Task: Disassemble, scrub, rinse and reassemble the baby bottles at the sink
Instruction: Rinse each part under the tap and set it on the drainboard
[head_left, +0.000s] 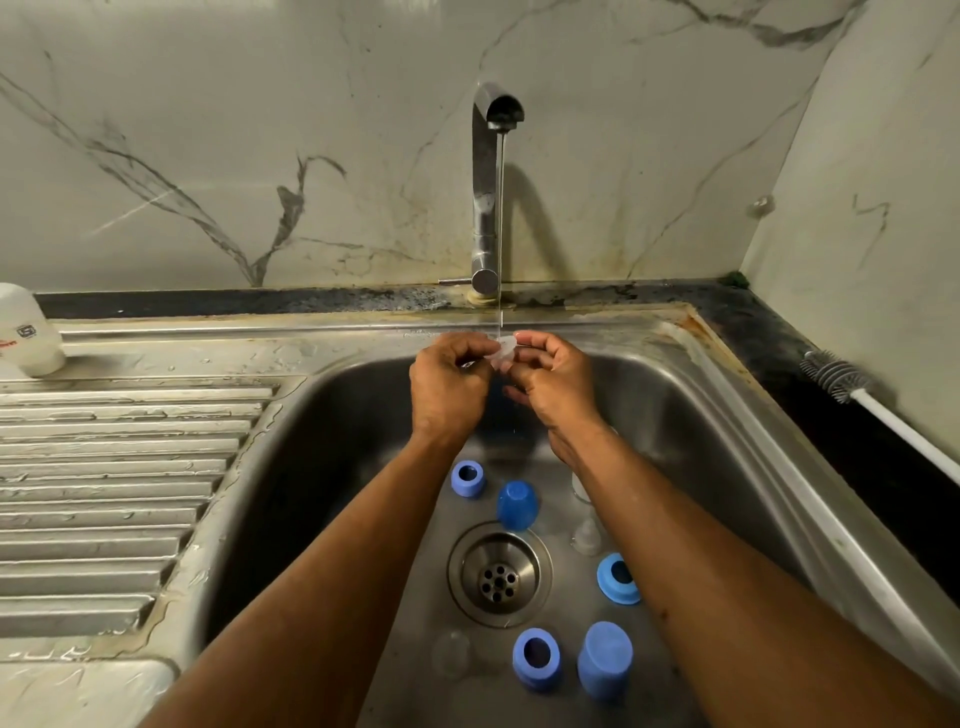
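Both hands are raised over the steel sink (691, 415) under a thin stream from the tap (488, 171). My left hand (449, 387) and my right hand (556, 382) pinch a small clear silicone teat (503, 349) between their fingertips, right in the water. On the sink floor lie three blue collar rings (468, 479) (618, 578) (536, 657) and two blue caps (517, 504) (605, 659). A clear teat (587, 535) stands by my right forearm, and another clear part (451, 652) lies at the front left.
The drain (498, 574) sits mid-sink among the parts. A ribbed draining board (119, 483) spreads to the left, with a white bottle (23, 332) at its back corner. A bottle brush (852, 387) with a white handle lies on the dark counter at the right.
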